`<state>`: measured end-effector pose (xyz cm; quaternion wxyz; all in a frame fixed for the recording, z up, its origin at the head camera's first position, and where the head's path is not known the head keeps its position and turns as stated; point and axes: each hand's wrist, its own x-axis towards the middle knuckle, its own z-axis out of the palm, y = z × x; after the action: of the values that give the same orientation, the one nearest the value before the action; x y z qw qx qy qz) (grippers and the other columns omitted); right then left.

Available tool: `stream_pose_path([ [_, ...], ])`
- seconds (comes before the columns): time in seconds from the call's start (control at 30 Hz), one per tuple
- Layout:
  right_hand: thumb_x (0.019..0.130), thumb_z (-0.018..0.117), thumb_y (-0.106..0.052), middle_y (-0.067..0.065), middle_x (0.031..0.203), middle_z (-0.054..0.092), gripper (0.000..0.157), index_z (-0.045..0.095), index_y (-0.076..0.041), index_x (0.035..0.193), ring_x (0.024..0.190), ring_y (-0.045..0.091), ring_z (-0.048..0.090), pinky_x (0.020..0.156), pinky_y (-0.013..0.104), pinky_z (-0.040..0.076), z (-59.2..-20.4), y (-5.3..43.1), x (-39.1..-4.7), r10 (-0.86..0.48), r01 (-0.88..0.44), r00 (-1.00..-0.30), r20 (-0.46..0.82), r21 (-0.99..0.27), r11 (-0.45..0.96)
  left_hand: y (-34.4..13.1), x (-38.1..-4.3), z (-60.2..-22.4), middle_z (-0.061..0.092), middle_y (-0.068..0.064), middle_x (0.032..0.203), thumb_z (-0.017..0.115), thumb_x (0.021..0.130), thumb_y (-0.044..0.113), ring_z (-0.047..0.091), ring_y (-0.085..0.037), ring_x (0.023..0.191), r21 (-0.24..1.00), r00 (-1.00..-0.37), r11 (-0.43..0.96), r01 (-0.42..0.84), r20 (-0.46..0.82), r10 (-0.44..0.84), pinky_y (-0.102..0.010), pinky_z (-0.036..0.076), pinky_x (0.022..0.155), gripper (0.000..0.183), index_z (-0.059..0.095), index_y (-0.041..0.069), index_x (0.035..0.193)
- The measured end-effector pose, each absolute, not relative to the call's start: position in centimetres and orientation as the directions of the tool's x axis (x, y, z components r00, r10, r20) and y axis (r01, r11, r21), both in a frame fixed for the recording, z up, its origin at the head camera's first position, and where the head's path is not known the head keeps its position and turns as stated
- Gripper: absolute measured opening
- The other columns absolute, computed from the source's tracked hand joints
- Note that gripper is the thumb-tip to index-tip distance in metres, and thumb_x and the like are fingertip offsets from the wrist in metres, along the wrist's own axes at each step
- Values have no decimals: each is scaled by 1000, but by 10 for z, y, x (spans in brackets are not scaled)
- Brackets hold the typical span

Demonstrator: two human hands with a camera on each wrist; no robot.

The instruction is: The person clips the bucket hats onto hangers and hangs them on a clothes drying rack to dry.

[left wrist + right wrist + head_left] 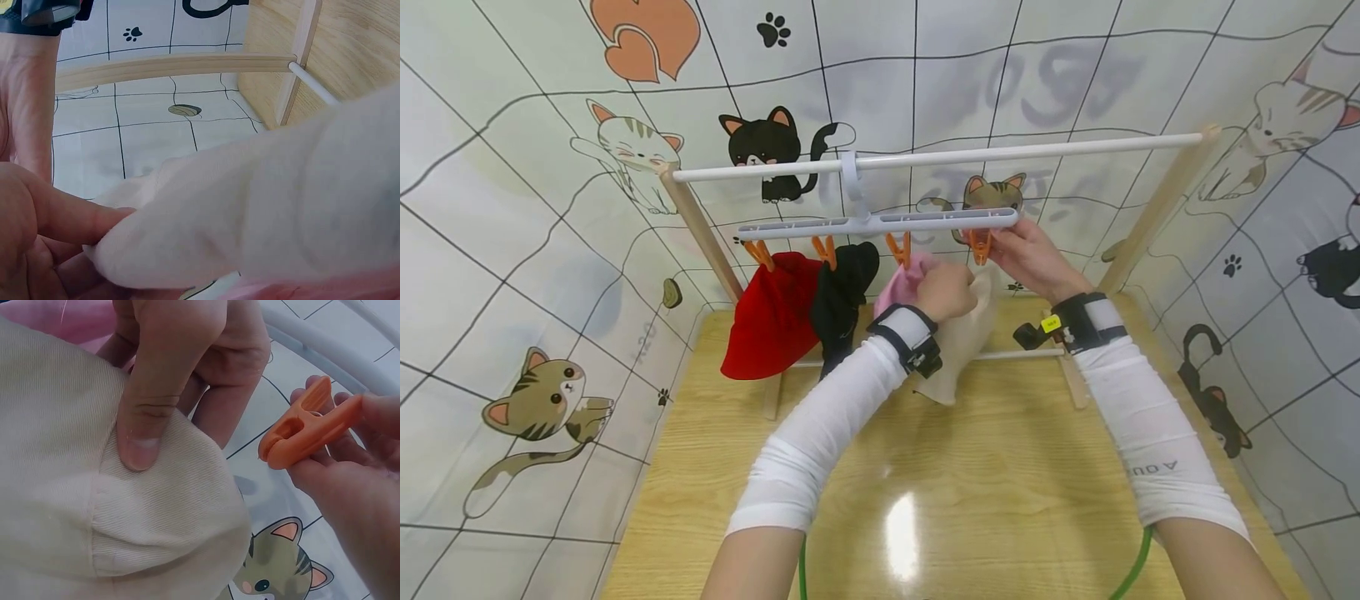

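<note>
My left hand [946, 292] pinches the edge of a cream cloth hat [958, 350] between thumb and fingers; the right wrist view shows the thumb over its stitched fabric. My right hand [1036, 257] grips an orange clothes peg [306, 428] at the right end of the grey-white hanger [940, 221]. That peg's jaws look pressed together, apart from the cream hat. Left of it hang a pink cloth item [904, 282], partly behind my left hand, a black one [838, 300], and a red hat [775, 321], each below an orange peg.
The hanger hooks over a white rod [1030, 154] between two wooden posts [700, 229]. A lower white bar [1026, 355] runs near the wooden tabletop [970, 475]. Cat-patterned walls enclose the back and sides. Green cables [1138, 562] run by both forearms.
</note>
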<state>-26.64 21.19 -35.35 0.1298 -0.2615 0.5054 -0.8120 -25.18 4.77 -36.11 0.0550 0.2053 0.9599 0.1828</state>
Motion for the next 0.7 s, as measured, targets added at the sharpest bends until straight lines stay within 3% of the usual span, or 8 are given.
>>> stream_pose_path([
  [0.13, 101, 37, 5, 12, 128, 52, 37, 48, 0, 135, 117, 26, 51, 101, 30, 39, -354, 210, -267, -474, -35, -826, 306, -866, -499, 46, -253, -362, 59, -5, 82, 64, 82, 13, 54, -18, 71, 376, -915, 851, 366, -20, 402, -28, 42, 53, 11, 57, 11, 73],
  [0.5, 98, 40, 9, 14, 129, 48, 37, 49, -1, 133, 113, 26, 54, 99, 29, 41, -358, 205, -266, -418, -46, -855, 306, -849, -526, 38, -254, -358, 59, -4, 78, 63, 83, 12, 54, -19, 72, 375, -912, 849, 372, -21, 409, -27, 41, 56, 6, 63, 9, 78],
  [0.7, 98, 41, 9, 13, 120, 54, 31, 53, -2, 124, 108, 27, 54, 97, 29, 42, -361, 201, -267, -373, -79, -868, 329, -831, -550, 31, -256, -358, 61, -4, 77, 62, 84, 10, 54, -19, 69, 399, -908, 835, 379, -12, 418, -27, 40, 56, 8, 67, 8, 78],
])
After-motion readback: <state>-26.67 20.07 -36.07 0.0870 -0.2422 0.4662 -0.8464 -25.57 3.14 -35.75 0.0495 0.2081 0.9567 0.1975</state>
